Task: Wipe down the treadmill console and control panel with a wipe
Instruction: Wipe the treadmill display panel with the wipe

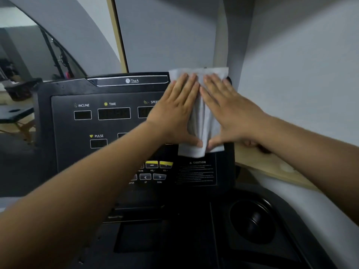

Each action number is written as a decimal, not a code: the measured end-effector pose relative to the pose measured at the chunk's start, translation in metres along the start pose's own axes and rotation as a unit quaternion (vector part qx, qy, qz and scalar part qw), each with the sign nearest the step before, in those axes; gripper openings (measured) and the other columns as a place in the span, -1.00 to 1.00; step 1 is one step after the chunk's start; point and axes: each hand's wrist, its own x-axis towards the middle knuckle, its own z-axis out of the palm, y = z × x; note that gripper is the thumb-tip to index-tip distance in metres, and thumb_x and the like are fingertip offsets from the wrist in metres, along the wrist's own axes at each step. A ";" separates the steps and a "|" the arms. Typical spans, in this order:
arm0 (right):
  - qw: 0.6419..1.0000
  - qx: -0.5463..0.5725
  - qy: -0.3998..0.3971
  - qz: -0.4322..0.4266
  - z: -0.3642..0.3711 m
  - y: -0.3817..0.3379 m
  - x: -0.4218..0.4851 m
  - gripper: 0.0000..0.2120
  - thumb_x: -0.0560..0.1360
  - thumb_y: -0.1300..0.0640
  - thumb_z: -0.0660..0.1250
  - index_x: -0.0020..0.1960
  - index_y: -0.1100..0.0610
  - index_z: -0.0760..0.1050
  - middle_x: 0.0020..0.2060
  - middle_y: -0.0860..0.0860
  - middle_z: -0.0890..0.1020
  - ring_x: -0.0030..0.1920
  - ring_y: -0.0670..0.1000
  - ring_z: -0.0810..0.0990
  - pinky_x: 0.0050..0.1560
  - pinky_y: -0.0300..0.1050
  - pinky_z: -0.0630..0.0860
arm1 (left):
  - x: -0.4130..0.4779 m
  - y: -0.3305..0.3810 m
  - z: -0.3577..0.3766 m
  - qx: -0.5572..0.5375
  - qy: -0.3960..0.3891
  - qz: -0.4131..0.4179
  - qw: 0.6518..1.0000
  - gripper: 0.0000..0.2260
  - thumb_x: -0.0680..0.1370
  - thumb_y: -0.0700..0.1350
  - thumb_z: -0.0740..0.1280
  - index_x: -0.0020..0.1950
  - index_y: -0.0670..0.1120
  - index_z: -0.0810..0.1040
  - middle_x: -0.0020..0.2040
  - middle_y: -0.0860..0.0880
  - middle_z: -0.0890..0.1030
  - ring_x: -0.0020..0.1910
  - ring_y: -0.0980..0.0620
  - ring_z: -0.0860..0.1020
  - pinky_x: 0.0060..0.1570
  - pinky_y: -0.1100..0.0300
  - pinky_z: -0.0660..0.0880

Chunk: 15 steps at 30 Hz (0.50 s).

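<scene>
The black treadmill console [81, 125] fills the middle of the view, with INCLINE, TIME, SPEED and PULSE displays and yellow buttons [158, 164] lower down. A white wipe [202, 121] lies spread over the console's upper right part, reaching its top edge. My left hand [175, 109] presses flat on the wipe's left half, fingers straight and pointing up. My right hand [225, 109] presses flat on the right half in the same way. The two thumbs nearly meet near the wipe's lower edge. The SPEED display is partly hidden by my left hand.
A grey wall stands close behind and to the right of the console. A round black cup holder [252, 222] sits at the lower right of the treadmill. A wooden ledge [272, 167] runs along the right. A mirror [29, 55] at the left reflects the room.
</scene>
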 end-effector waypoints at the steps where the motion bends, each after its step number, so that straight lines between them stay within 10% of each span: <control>1: 1.000 -0.002 0.004 0.005 -0.006 0.003 0.008 0.38 0.16 -0.63 0.22 0.56 0.25 -0.31 0.54 0.21 -0.31 0.53 0.18 -0.37 0.54 0.12 -0.25 | 0.008 -0.007 -0.007 0.000 -0.004 -0.004 1.000 0.30 0.25 0.63 0.17 0.57 -0.23 -0.31 0.59 -0.20 -0.30 0.56 -0.18 -0.33 0.55 -0.06 -0.26; 10: 1.000 0.014 -0.026 0.003 0.021 -0.055 -0.037 0.17 0.37 -0.50 0.18 0.55 0.29 -0.23 0.53 0.30 -0.25 0.54 0.28 -0.29 0.53 0.15 -0.22 | -0.065 0.026 0.038 -0.036 0.007 0.048 0.998 0.19 0.29 0.55 0.08 0.58 -0.31 -0.09 0.60 -0.28 -0.12 0.59 -0.26 -0.15 0.55 -0.17 -0.05; 15: 0.998 0.019 -0.033 0.042 -0.003 -0.037 -0.004 0.34 0.25 -0.57 0.24 0.51 0.27 -0.41 0.50 0.25 -0.39 0.51 0.22 -0.41 0.53 0.10 -0.28 | -0.029 0.000 0.007 0.007 -0.035 0.034 0.999 0.26 0.29 0.63 0.07 0.54 -0.26 -0.37 0.57 -0.23 -0.36 0.55 -0.20 -0.35 0.55 -0.08 -0.23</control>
